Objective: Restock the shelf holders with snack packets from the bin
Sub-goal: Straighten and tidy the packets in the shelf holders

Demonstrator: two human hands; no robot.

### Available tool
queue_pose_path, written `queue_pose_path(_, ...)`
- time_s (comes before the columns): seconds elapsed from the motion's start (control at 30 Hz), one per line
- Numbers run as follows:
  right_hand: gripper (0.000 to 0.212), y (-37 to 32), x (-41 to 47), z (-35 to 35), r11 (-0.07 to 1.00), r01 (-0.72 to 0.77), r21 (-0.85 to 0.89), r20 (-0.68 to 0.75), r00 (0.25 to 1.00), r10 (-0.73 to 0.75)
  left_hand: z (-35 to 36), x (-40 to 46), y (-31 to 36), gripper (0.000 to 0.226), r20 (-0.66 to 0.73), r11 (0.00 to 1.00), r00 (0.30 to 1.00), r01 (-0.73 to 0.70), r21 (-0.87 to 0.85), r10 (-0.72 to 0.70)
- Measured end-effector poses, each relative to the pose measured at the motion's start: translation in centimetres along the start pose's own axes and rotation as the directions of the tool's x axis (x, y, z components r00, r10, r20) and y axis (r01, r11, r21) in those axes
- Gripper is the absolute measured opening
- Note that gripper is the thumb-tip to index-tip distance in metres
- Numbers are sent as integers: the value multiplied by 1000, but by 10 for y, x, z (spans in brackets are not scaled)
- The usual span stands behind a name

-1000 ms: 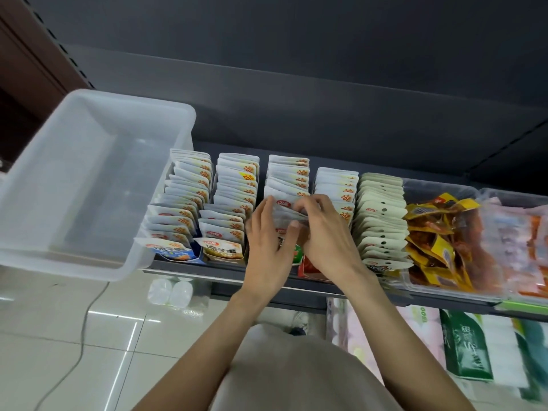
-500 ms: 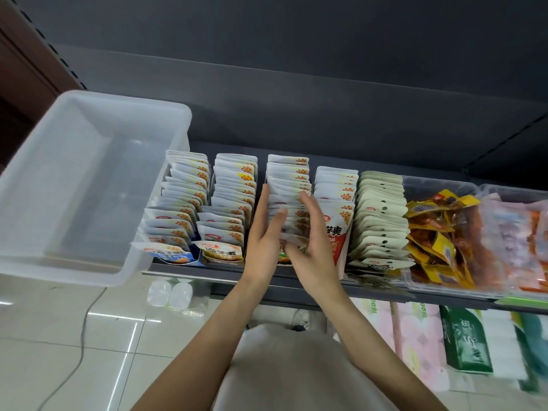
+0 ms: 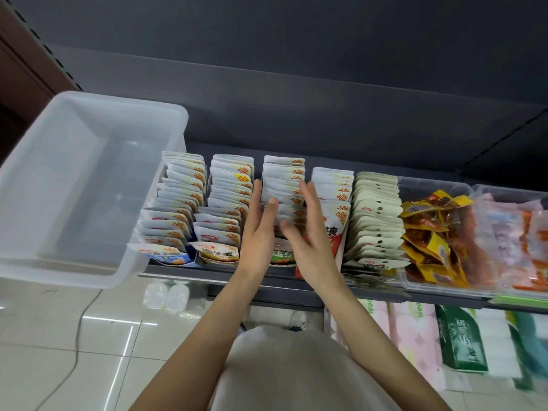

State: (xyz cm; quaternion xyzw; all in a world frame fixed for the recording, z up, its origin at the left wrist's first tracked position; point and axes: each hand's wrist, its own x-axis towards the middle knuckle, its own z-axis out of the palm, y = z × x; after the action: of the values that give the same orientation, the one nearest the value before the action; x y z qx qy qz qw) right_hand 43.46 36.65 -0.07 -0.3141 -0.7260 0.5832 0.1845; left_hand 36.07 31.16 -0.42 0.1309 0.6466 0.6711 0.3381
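Note:
Several rows of white snack packets stand in holders on the dark shelf (image 3: 267, 278). My left hand (image 3: 259, 228) and my right hand (image 3: 308, 232) flank the third row of packets (image 3: 284, 179), fingers straight, one on each side of it. Neither hand holds a packet. The clear plastic bin (image 3: 74, 185) sits at the left end of the shelf, and I see no packets in it. A row with a blue-fronted packet (image 3: 166, 256) and a row with a yellow-fronted packet (image 3: 218, 253) stand left of my hands.
Right of my hands stand a red-fronted row (image 3: 333, 203) and a cream packet row (image 3: 375, 221). Clear tubs of yellow snacks (image 3: 436, 235) and orange snacks (image 3: 516, 241) follow. Tissue packs (image 3: 462, 339) sit on the lower shelf. A tiled floor with a cable (image 3: 80, 330) lies below.
My hands let go of the packets they were pressing into the third row. Their fingers straightened and now lie along the row's two sides.

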Motion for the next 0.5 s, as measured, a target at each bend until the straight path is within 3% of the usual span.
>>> queue_pose_path(0.13,60,-3,6,6,989,-63,136,4,998,63,1,8,2,50,13,999,1000,29,-35,-29)
queue_pose_path(0.3,62,-2,8,2,978,-21,207,1,1000,21,-5,3,4,51,12,1000,1000,-2,-14,2)
queue_pose_path(0.4,52,-5,12,-7,997,49,57,-32,998,-47,-3,5,8,52,37,999,999,-34,36,33)
queue_pose_path(0.5,38,-6,19,-23,935,187,-302,-131,963,-235,-2,5,11,51,31,995,998,-52,81,49)
